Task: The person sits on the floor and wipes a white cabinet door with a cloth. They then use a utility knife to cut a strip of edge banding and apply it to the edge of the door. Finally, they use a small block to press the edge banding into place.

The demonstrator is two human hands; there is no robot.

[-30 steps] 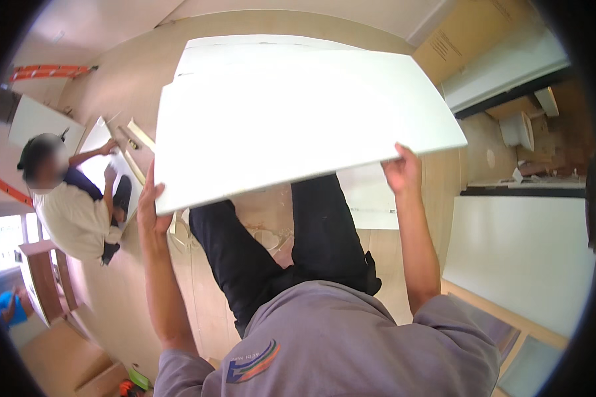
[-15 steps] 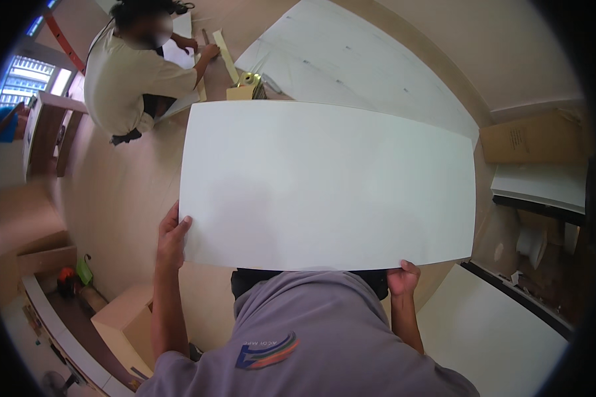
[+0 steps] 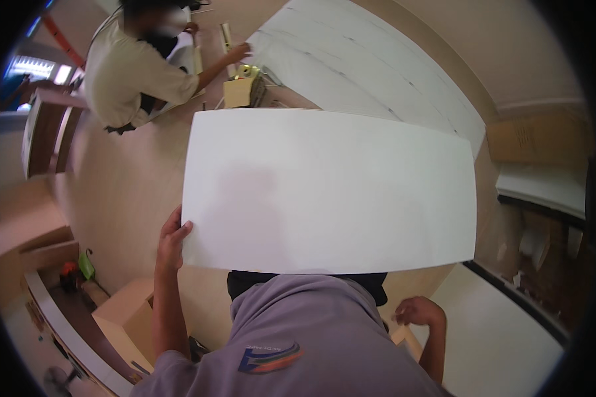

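A large white rectangular panel (image 3: 331,192) spans the middle of the view, its near edge in front of my waist. My left hand (image 3: 172,239) is closed on its left edge, with the thumb on the upper face and the other fingers mostly hidden at the edge. Off the panel and below its near right edge, my right hand (image 3: 420,311) hangs loosely bent with nothing visible in it. Its fingers look slightly apart.
Upper left, a person (image 3: 136,73) crouches on the floor, one arm stretched toward a small yellow-topped stack (image 3: 242,89). A marble-patterned sheet (image 3: 371,73) lies beyond the panel. A cardboard box (image 3: 540,139) is at right; a wooden box (image 3: 127,316) stands lower left.
My right hand has let go of the panel's near edge and moved down toward me. My left hand keeps its hold. The crouching person's arm has reached farther right.
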